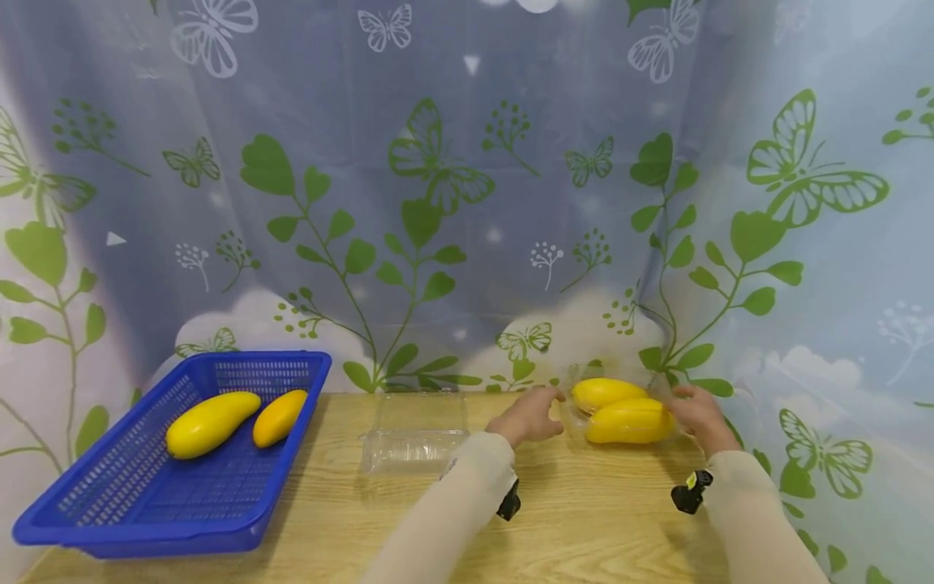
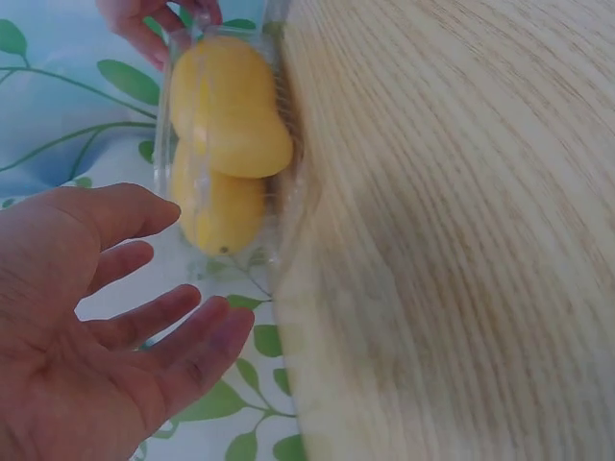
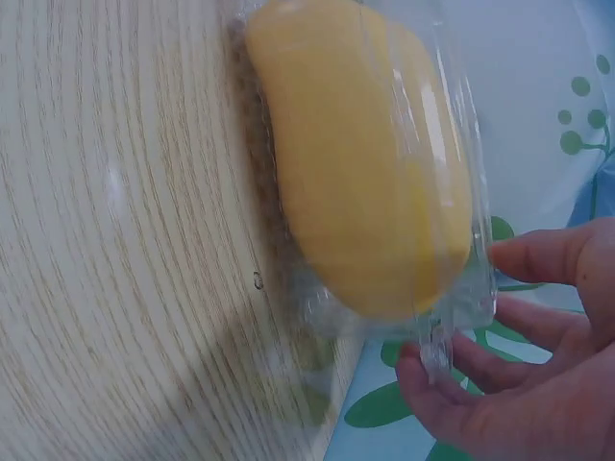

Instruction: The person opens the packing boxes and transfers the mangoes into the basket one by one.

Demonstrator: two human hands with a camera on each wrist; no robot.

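Observation:
Two yellow mangoes [image 1: 629, 421] lie side by side inside a clear plastic clamshell box [image 3: 461, 312] toward the back right of the table. My right hand [image 1: 702, 415] is at the box's right end, its fingers [image 3: 437, 399] bent around the edge and tab while the thumb meets the corner. Just left of the box is my left hand [image 1: 527, 417], fingers spread and apart from it. Seen from the left wrist, this palm [image 2: 58, 355] is bare, with the lidded box beyond the fingertips.
At the left stands a blue plastic basket [image 1: 156, 531] with two more mangoes [image 1: 212, 424] inside. A second clear clamshell box [image 1: 414, 450] sits with its lid up on the wooden table [image 1: 584, 519], left of my left forearm. A butterfly-patterned curtain [image 1: 467, 243] hangs behind the table.

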